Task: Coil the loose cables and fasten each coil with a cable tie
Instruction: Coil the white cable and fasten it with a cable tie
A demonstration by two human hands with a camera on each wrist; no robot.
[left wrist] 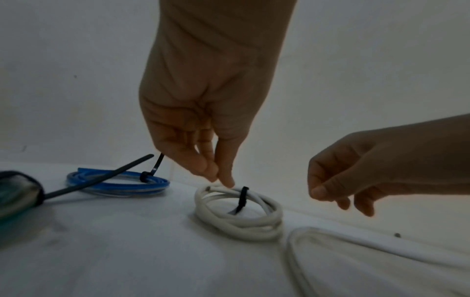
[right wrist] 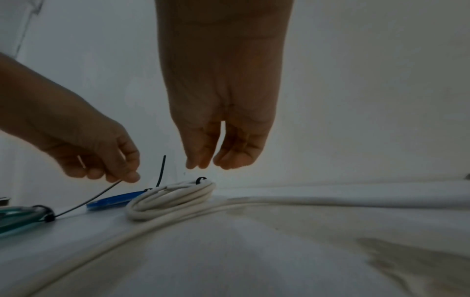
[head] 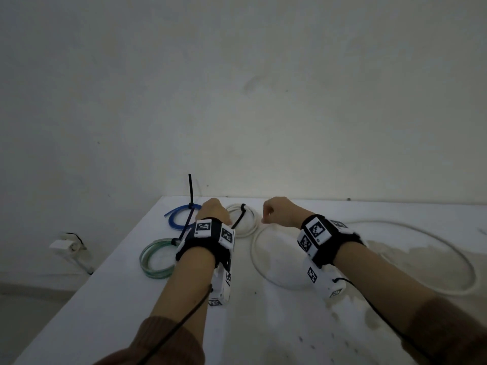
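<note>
A small white coil (head: 250,229) (left wrist: 254,227) (right wrist: 172,201) lies near the table's back edge, bound by a black cable tie (left wrist: 242,198). My left hand (head: 213,210) (left wrist: 220,179) hangs over the coil's far rim, and its thumb and forefinger tips pinch a strand there. My right hand (head: 266,214) (left wrist: 328,193) (right wrist: 213,163) hovers just right of the coil, fingers loosely curled and holding nothing. A loose white cable (head: 253,251) (right wrist: 178,219) lies in one wide loop across the table to the right.
A blue coil (head: 172,222) (left wrist: 127,185) with an upright black tie lies left of the white one. A greenish clear coil (head: 147,264) (right wrist: 17,221), also tied, lies nearer the left edge of the white table (head: 263,325). A wall stands right behind the table.
</note>
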